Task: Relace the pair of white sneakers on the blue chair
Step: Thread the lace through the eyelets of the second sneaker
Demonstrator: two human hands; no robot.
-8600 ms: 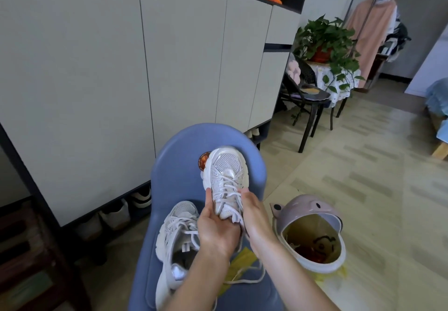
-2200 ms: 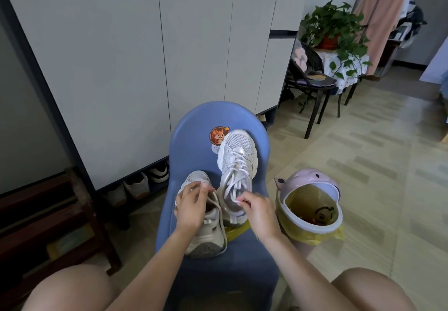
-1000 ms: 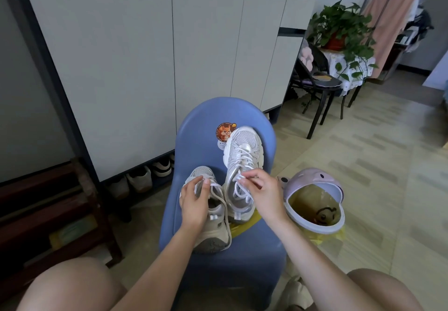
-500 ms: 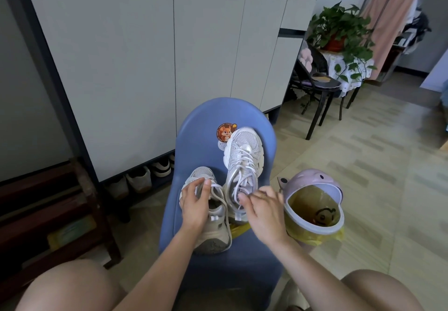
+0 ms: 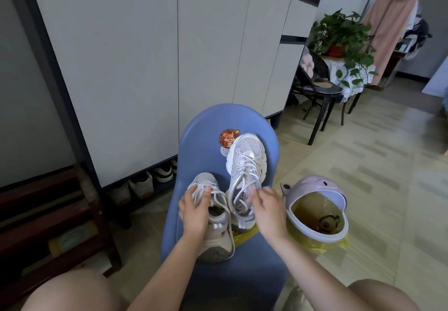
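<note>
Two white sneakers lie on the blue chair (image 5: 247, 121). The right sneaker (image 5: 246, 162) leans toe-up against the backrest, laced, with a loose lace loop hanging by its tongue. The left sneaker (image 5: 214, 221) lies flat on the seat with its heel toward me. My left hand (image 5: 194, 211) rests on the left sneaker's tongue and pinches its laces between thumb and fingers. My right hand (image 5: 265, 212) hovers at the right sneaker's tongue, its fingers spread and blurred, with nothing visibly held.
A pink bin (image 5: 317, 211) with a yellow liner stands right of the chair. A white cabinet (image 5: 145, 68) rises behind, with shoes (image 5: 143, 184) under it. A dark wooden rack (image 5: 48, 218) is at the left. My bare knees frame the chair.
My right hand has let the right sneaker's lace go and dropped from its mid-laces to the tongue. My left hand has stayed on the left sneaker's laces.
</note>
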